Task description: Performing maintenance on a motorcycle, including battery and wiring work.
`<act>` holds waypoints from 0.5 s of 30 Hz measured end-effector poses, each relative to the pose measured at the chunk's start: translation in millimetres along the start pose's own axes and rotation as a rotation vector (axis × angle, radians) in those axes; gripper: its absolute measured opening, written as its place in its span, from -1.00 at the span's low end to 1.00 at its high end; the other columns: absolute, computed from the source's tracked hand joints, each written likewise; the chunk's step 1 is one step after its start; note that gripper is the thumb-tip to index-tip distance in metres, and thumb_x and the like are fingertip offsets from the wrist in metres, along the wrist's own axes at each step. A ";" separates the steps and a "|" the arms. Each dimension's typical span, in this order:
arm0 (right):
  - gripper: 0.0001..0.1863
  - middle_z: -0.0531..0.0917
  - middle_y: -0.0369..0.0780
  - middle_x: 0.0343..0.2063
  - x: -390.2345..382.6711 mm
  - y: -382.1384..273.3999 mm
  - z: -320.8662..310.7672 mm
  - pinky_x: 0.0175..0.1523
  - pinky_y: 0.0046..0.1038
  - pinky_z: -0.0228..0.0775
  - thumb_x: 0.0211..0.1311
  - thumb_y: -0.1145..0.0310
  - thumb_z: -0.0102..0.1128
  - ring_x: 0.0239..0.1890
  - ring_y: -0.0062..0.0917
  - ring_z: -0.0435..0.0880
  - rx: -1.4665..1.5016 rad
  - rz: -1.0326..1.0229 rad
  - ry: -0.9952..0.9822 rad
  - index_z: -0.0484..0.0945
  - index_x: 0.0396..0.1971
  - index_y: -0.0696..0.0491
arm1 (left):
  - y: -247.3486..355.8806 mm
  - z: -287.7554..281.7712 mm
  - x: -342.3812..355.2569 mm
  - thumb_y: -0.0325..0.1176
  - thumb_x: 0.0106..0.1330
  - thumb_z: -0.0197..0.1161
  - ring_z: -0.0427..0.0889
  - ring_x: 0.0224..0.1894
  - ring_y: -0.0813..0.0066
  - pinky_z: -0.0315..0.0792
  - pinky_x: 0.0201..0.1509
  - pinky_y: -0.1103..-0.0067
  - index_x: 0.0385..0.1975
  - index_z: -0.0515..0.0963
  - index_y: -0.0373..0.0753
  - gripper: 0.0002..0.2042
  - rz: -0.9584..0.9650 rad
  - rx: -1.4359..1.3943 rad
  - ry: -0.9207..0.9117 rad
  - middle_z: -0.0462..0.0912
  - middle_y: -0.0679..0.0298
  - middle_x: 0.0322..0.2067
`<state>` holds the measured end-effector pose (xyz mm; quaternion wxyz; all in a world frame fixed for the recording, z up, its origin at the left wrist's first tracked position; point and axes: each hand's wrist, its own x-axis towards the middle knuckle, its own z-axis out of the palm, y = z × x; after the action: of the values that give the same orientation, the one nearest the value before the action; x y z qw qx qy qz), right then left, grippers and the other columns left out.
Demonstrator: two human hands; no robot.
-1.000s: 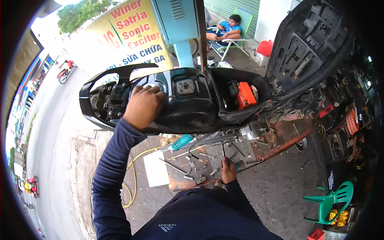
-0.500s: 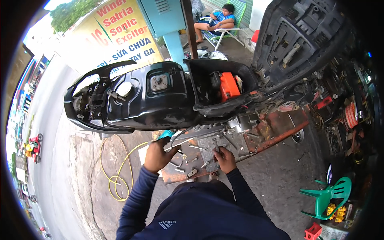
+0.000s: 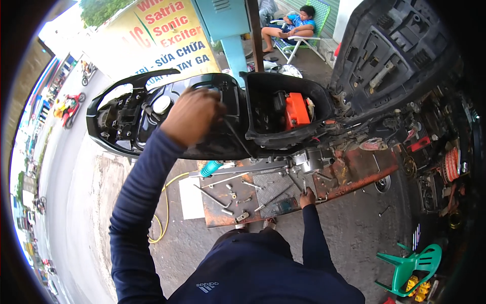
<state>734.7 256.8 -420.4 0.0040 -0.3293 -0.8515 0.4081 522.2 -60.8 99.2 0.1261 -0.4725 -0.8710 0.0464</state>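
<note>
My left hand [image 3: 198, 114] is raised over the black fuel tank [image 3: 167, 137], fingers closed on a thin dark hose [image 3: 237, 138] that hangs down across the tank's side. Beside it is a silver filler cap [image 3: 162, 105]. The open underseat box [image 3: 260, 111] holds an orange-red part [image 3: 296, 110]. My right hand [image 3: 307, 198] is closed on a slim metal tool below the engine casing [image 3: 311, 162], over a rusty workbench [image 3: 354, 175] with several sockets, bars and loose metal parts on it. A teal shock absorber [image 3: 210, 168] shows under the tank.
The raised seat [image 3: 379, 61] stands at right, above dark clutter. A green plastic chair [image 3: 420, 261] is lower right, a yellow air hose [image 3: 163, 228] lies on the ground. Behind are a signboard, a blue post [image 3: 228, 61] and a seated person [image 3: 298, 25]; motorbikes travel the road at left.
My left hand went from the tank down beside the shock absorber, and is now back up over the tank with the dark hose. My right hand has shifted rightward along the bench.
</note>
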 end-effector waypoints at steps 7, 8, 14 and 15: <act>-0.78 0.31 -0.35 -0.71 -82.8 -290.6 -119.9 -0.54 -0.57 0.09 0.12 0.40 0.27 -0.66 -0.68 0.25 0.714 -0.810 -0.045 0.38 -0.53 0.08 | -56.8 29.3 86.0 -0.32 0.19 0.27 0.65 -0.15 0.26 0.39 -0.01 0.34 -0.28 0.70 -0.09 -0.85 -0.071 -0.056 -0.172 0.69 0.25 -0.25; -0.76 0.36 -0.35 -0.73 -91.9 -333.4 -143.0 -0.55 -0.57 0.12 0.12 0.37 0.32 -0.67 -0.68 0.31 0.663 -0.806 -0.013 0.40 -0.53 0.10 | -70.4 38.4 91.8 -0.32 0.19 0.27 0.65 -0.15 0.26 0.39 -0.01 0.34 -0.28 0.70 -0.09 -0.85 -0.066 -0.054 -0.168 0.69 0.25 -0.25; -0.78 0.67 -0.14 -0.48 -3.9 -450.9 -135.4 -0.22 -0.36 0.49 0.06 0.33 0.40 -0.38 -0.34 0.69 0.486 -0.959 0.150 0.64 -0.33 0.12 | -112.1 72.5 112.1 -0.42 0.07 0.25 0.69 -0.27 0.10 0.52 -0.17 0.33 -0.37 0.72 -0.15 -0.84 -0.105 -0.343 -0.166 0.71 0.12 -0.42; -0.74 0.70 -0.14 -0.42 5.1 -463.9 -130.1 -0.17 -0.34 0.51 0.04 0.32 0.42 -0.34 -0.32 0.71 0.502 -0.798 0.002 0.66 -0.27 0.09 | -103.2 67.9 109.4 -0.42 0.07 0.25 0.69 -0.27 0.10 0.52 -0.17 0.33 -0.37 0.72 -0.15 -0.84 -0.092 -0.349 -0.159 0.71 0.12 -0.42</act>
<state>508.0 140.9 -11.4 0.2408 0.0345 -0.7864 0.5678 363.5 -23.5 73.7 -0.0247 -0.4416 -0.8938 -0.0740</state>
